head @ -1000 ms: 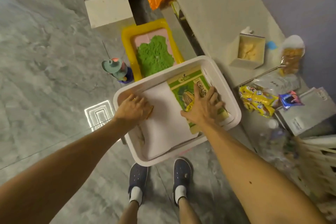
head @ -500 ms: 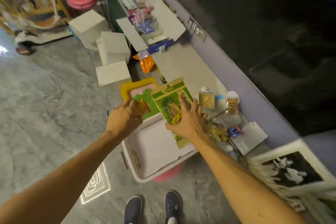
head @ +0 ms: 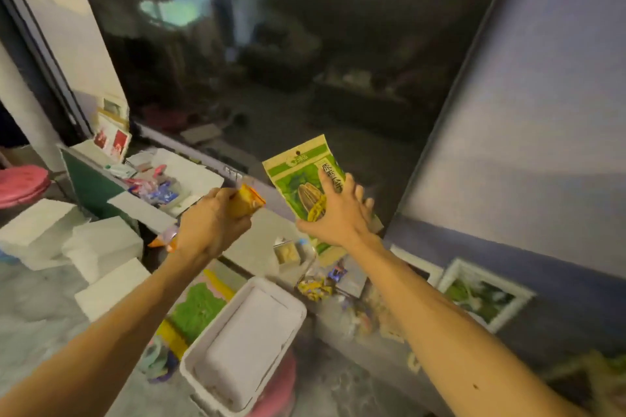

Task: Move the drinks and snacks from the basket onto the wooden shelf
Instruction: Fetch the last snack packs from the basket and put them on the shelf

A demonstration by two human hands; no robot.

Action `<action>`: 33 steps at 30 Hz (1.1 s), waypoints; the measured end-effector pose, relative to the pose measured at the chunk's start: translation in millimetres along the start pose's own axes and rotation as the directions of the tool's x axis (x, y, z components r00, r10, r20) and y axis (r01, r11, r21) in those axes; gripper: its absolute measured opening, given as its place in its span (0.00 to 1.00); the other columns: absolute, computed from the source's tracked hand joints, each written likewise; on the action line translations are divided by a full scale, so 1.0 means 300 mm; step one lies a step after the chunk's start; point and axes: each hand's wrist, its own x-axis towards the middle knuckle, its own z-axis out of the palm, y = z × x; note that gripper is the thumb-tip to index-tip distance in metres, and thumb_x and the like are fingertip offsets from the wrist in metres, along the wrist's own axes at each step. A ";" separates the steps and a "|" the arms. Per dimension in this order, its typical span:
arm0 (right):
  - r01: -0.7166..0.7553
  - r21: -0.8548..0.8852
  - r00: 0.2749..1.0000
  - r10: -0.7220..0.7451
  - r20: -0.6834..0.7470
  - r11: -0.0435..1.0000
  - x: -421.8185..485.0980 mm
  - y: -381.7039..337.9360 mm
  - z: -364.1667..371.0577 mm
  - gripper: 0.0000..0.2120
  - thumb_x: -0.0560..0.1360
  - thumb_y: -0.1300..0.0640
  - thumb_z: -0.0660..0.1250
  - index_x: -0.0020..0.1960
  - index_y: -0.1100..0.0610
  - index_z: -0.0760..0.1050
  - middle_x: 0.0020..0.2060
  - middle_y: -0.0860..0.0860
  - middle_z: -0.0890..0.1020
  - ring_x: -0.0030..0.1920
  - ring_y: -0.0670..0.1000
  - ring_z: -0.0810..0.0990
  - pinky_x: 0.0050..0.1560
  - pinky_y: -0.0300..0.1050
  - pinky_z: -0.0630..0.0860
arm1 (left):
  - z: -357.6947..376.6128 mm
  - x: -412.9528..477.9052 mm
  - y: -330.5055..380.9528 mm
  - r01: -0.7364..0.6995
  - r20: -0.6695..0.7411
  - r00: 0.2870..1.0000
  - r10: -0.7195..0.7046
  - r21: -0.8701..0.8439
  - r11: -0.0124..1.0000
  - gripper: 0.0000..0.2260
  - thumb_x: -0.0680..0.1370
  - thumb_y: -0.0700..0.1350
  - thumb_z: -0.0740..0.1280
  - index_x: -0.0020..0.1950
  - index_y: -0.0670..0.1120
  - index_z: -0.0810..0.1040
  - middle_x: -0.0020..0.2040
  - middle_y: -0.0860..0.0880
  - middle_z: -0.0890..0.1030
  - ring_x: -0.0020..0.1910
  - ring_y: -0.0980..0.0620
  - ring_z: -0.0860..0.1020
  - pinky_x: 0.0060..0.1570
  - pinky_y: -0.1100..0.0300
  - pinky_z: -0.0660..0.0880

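Observation:
My right hand [head: 333,213] grips a green bag of sunflower seeds [head: 298,176], lifted upright in front of a large dark screen. My left hand [head: 211,223] is curled round a small orange snack packet [head: 249,201], raised to about the same height. Below them the white basket [head: 271,284] sits on a pink stool, with only a white liner inside. On the low grey ledge [head: 257,240] behind the basket lie a small open box [head: 287,252] and a yellow snack bag [head: 315,289].
The big dark screen [head: 305,61] fills the wall ahead. White foam blocks [head: 67,240] stand at the left, an open white box [head: 162,186] of items behind them. A yellow tray with green stuff [head: 196,311] lies left of the basket. Framed pictures [head: 481,294] lean at the right.
Both hands rose from the basket, each carrying a snack up toward the screen. The view tilted up from the floor to the wall.

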 end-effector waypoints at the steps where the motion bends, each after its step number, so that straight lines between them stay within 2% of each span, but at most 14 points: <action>1: -0.035 -0.006 0.999 0.035 -0.032 0.999 -0.046 0.040 -0.060 0.62 0.65 0.21 0.70 0.85 0.40 0.39 0.84 0.63 0.50 0.80 0.68 0.55 0.75 0.70 0.59 | -0.020 0.006 0.068 -0.063 -0.007 0.998 0.063 -0.017 0.998 0.29 0.72 0.63 0.73 0.70 0.53 0.75 0.64 0.48 0.82 0.53 0.39 0.84 0.48 0.47 0.81; 5: -0.176 0.008 0.975 0.175 -0.134 0.984 -0.232 0.215 -0.272 0.62 0.66 0.20 0.69 0.85 0.39 0.37 0.85 0.61 0.48 0.81 0.69 0.54 0.76 0.70 0.59 | -0.084 0.003 0.367 -0.280 -0.012 0.960 0.280 -0.092 0.956 0.30 0.72 0.64 0.72 0.71 0.54 0.76 0.65 0.49 0.81 0.56 0.42 0.83 0.51 0.48 0.81; 9: -0.341 -0.002 0.914 0.331 -0.233 0.940 -0.446 0.433 -0.452 0.62 0.65 0.19 0.69 0.85 0.39 0.37 0.84 0.61 0.50 0.80 0.68 0.57 0.75 0.68 0.62 | -0.104 -0.055 0.686 -0.433 0.005 0.898 0.440 -0.164 0.886 0.31 0.71 0.66 0.69 0.70 0.55 0.75 0.63 0.52 0.80 0.54 0.44 0.83 0.51 0.47 0.81; 13: -0.490 -0.006 0.834 0.466 -0.296 0.872 -0.705 0.669 -0.586 0.62 0.65 0.20 0.69 0.85 0.40 0.39 0.83 0.62 0.51 0.79 0.68 0.58 0.73 0.69 0.63 | -0.075 -0.187 1.008 -0.556 0.058 0.806 0.589 -0.266 0.787 0.29 0.72 0.61 0.73 0.71 0.53 0.74 0.66 0.50 0.80 0.55 0.43 0.83 0.53 0.46 0.81; 18: -0.652 -0.014 0.717 0.610 -0.338 0.759 -1.097 0.994 -0.718 0.62 0.64 0.20 0.68 0.85 0.40 0.39 0.82 0.61 0.52 0.79 0.67 0.58 0.74 0.71 0.62 | 0.024 -0.456 1.433 -0.659 0.091 0.682 0.725 -0.352 0.664 0.29 0.72 0.56 0.74 0.71 0.51 0.74 0.65 0.47 0.81 0.56 0.41 0.83 0.53 0.47 0.81; 23: -0.765 0.031 0.587 0.716 -0.377 0.643 -1.502 1.309 -0.825 0.64 0.63 0.18 0.67 0.85 0.40 0.36 0.83 0.59 0.51 0.81 0.66 0.57 0.75 0.70 0.62 | 0.136 -0.797 1.827 -0.725 0.107 0.566 0.818 -0.407 0.555 0.29 0.70 0.58 0.72 0.70 0.53 0.75 0.66 0.50 0.80 0.58 0.41 0.82 0.54 0.47 0.80; 27: -0.809 0.079 0.512 0.764 -0.393 0.582 -1.784 1.517 -0.875 0.65 0.62 0.15 0.64 0.85 0.41 0.37 0.83 0.59 0.52 0.80 0.68 0.57 0.76 0.72 0.63 | 0.211 -1.052 2.081 -0.753 0.130 0.475 0.870 -0.451 0.479 0.32 0.69 0.61 0.71 0.72 0.53 0.74 0.67 0.49 0.80 0.60 0.42 0.82 0.56 0.47 0.80; 29: -0.832 0.076 0.485 0.786 -0.384 0.550 -1.904 1.604 -0.883 0.64 0.62 0.14 0.63 0.85 0.41 0.37 0.83 0.60 0.51 0.81 0.68 0.57 0.77 0.72 0.61 | 0.254 -1.157 2.193 -0.749 0.137 0.449 0.883 -0.481 0.456 0.33 0.68 0.64 0.70 0.72 0.54 0.75 0.66 0.50 0.81 0.60 0.43 0.82 0.55 0.47 0.81; 33: -0.881 0.120 0.399 0.854 -0.335 0.458 -2.102 1.794 -0.867 0.64 0.63 0.16 0.65 0.85 0.41 0.35 0.84 0.61 0.48 0.83 0.70 0.51 0.77 0.75 0.55 | 0.349 -1.333 2.407 -0.738 0.189 0.386 0.903 -0.524 0.426 0.29 0.67 0.61 0.72 0.67 0.55 0.77 0.63 0.51 0.83 0.57 0.45 0.83 0.52 0.50 0.80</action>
